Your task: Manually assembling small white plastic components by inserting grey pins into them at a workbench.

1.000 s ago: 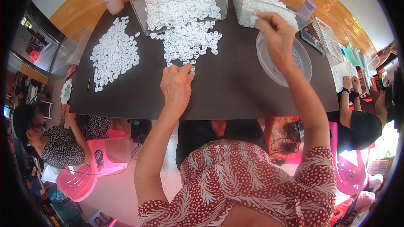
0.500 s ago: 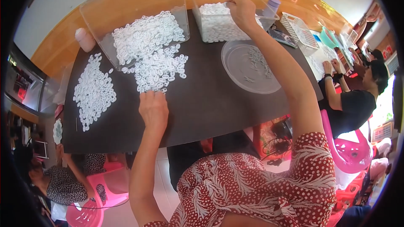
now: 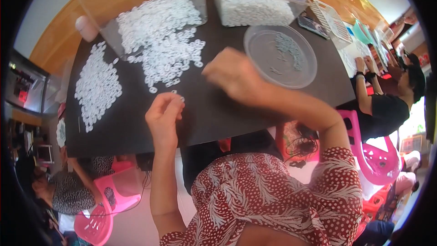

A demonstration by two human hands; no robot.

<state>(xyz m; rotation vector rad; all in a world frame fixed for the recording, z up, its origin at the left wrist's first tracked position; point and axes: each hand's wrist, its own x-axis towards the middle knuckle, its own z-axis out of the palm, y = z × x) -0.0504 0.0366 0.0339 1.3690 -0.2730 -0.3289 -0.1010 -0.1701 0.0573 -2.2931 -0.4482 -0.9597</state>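
Observation:
My left hand (image 3: pixel 164 116) is closed in a pinch above the near part of the table, with a small white oval ring (image 3: pixel 182 99) at its fingertips. Just beyond it lies a loose heap of white oval rings (image 3: pixel 168 59), spilling out of a tipped clear plastic box (image 3: pixel 204 7). To the right, my right hand (image 3: pixel 234 75) is in the air between that heap and a round clear tray (image 3: pixel 291 84). Its fingers are curled together and blurred by motion; anything inside them is hidden. Small grey-green pieces (image 3: pixel 289 48) are scattered in the tray.
A separate pile of white rings (image 3: pixel 98 89) is on the left of the dark table (image 3: pixel 136 143). At the back stand a clear box of white pieces (image 3: pixel 257 11), a phone (image 3: pixel 313 26), a white basket (image 3: pixel 330 20) and two bottles. Other people sit at left and right.
My right hand has come away from the back box, down and left toward the middle of the table. My left hand has left the heap's near edge and now pinches one white ring.

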